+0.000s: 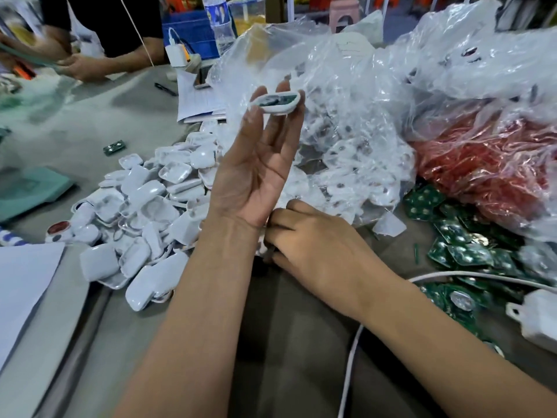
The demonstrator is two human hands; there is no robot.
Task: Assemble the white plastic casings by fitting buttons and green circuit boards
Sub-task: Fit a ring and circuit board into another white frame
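Grey table (75, 122), cluttered. Casing (275, 103) with green board (277, 100) inside is pinched at the fingertips of the raised left hand (256, 173). Right hand (316, 251) lies low beside the casing pile (141, 218), fingers curled under; grasp cannot be told. Bags (361, 116) behind.

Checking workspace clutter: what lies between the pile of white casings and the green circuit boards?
In the head view, both forearms, the right hand and bare dark table lie between the white casings and the circuit boards.

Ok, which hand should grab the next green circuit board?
Right hand, probably: it rests low beside the green circuit boards on that side. The left hand is raised, pinching a white casing with a board inside.
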